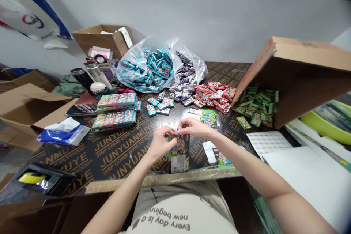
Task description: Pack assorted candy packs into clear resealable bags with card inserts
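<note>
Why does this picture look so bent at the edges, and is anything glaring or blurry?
Head view: a wide lens bows the table edge and the tipped cardboard box; soft, even light, with glare on the clear plastic bag; the left hand and right hand on the small carton look fairly sharp, the corners smeared.

Probably small packing workshop: cardboard boxes [298,76], bagged candy packs [153,69], plywood worktable [115,153].

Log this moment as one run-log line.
left hand: pinching small printed box top | right hand: pinching same top | box: upright at table edge | nearby: flat cartons
</note>
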The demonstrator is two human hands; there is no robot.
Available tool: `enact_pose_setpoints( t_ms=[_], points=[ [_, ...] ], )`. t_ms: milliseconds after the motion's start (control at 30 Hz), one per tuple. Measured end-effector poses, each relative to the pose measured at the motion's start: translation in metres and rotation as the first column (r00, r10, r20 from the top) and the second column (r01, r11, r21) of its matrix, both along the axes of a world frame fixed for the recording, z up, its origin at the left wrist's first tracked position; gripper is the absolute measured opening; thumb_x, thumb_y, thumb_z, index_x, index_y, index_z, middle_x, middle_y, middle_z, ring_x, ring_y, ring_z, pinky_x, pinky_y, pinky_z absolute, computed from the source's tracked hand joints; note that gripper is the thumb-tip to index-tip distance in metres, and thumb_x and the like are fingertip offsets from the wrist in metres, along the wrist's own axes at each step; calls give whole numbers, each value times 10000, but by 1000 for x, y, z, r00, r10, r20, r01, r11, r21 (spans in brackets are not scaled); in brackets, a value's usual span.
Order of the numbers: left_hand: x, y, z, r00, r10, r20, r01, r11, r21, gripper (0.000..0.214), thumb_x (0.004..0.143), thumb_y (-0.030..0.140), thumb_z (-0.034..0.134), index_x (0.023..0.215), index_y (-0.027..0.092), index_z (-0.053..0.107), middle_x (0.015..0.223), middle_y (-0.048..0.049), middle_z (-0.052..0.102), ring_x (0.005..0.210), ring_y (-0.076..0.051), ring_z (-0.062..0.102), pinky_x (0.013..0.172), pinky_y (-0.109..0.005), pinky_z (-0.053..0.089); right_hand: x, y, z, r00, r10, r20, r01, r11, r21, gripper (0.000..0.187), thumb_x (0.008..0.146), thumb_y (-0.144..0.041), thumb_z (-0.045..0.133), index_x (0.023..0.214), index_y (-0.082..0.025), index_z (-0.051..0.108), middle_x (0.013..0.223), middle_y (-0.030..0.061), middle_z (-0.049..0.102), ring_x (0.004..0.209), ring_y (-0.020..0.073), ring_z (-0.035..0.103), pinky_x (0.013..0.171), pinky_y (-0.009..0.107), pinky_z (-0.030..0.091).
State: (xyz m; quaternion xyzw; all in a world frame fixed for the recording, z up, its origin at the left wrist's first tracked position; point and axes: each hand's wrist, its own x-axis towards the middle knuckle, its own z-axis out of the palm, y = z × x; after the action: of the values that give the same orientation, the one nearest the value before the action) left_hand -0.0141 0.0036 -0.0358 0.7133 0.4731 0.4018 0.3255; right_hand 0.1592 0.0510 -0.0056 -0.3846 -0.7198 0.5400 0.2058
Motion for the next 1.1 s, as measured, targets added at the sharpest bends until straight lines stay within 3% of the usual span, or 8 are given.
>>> enact_pose_setpoints(
  t_ms=[200, 333, 467, 533, 633, 767, 933, 1100],
  points=[
    [9, 1, -5, 990, 141, 27, -141, 990, 19, 141, 635, 251, 685, 629, 162, 576, 724, -21, 636, 685, -141, 580, 625, -240, 424, -3, -1, -9, 996, -86, -29, 85, 996, -25, 252, 680, -357, 640, 615, -141, 526, 539, -39, 500, 495, 72, 421, 481, 196, 307],
    [12, -1, -13, 979, 189, 82, -188, 982, -18, 136, 650, 254, 679, 693, 163, 588, 722, -8, 634, 673, -136, 578, 631, -240, 427, -13, -12, -27, 944, -309, -117, 306, 951, -38, 216, 644, -311, 652, 662, -171, 488, 529, -57, 487, 461, 72, 428, 445, 183, 316],
    [11, -13, -29, 935, 105, 340, -12, 964, -267, 321, 688, 307, 656, 955, 150, 572, 850, -36, 669, 750, -162, 622, 691, -275, 477, -9, -10, -46, 840, -484, -246, 479, 874, -84, 217, 726, -339, 545, 894, -229, 461, 619, -52, 548, 541, 117, 530, 529, 230, 432],
    [-1, -18, -31, 920, 65, 387, 70, 943, -324, 311, 726, 318, 618, 971, 131, 583, 902, -60, 679, 795, -181, 632, 731, -299, 488, 11, 3, -55, 837, -514, -189, 533, 843, 69, 306, 770, -384, 491, 1040, -244, 460, 863, 21, 617, 785, 169, 593, 704, 315, 469],
    [-39, -13, -22, 944, 214, 250, -177, 971, -164, 295, 745, 312, 595, 983, 138, 612, 936, -55, 681, 831, -198, 630, 774, -315, 487, 63, 26, -73, 777, -601, 189, 466, 751, 468, 607, 637, -448, 649, 1174, -233, 465, 1283, 121, 441, 1206, 285, 374, 951, 438, 319],
    [-105, 16, -11, 868, 477, -139, -412, 847, 335, 343, 796, 235, 497, 1122, 183, 586, 1147, -54, 619, 1082, -225, 548, 970, -372, 383, 124, 53, -110, 531, -566, 630, 269, 818, 509, 737, 538, -499, 700, 1174, -199, 479, 1274, 172, 430, 1204, 367, 335, 892, 500, 287],
    [-166, 56, -34, 617, 498, -610, -388, 866, 314, 422, 774, 130, 425, 1179, 134, 543, 1267, -118, 526, 1237, -262, 405, 1049, -469, 235, 141, 71, -136, 525, -662, 535, 285, 729, 622, 648, 511, -501, 694, 1029, -168, 490, 1051, 154, 553, 991, 332, 496, 786, 451, 338],
    [-153, 62, -42, 697, 467, -544, -385, 884, 266, 567, 729, 274, 562, 1262, 116, 450, 1350, -153, 423, 1280, -300, 328, 1062, -501, 163, 119, 66, -94, 625, -778, 58, 614, 536, 579, 267, 684, -437, 570, 757, -187, 511, 719, 46, 597, 756, 222, 568, 735, 352, 374]
  ],
)
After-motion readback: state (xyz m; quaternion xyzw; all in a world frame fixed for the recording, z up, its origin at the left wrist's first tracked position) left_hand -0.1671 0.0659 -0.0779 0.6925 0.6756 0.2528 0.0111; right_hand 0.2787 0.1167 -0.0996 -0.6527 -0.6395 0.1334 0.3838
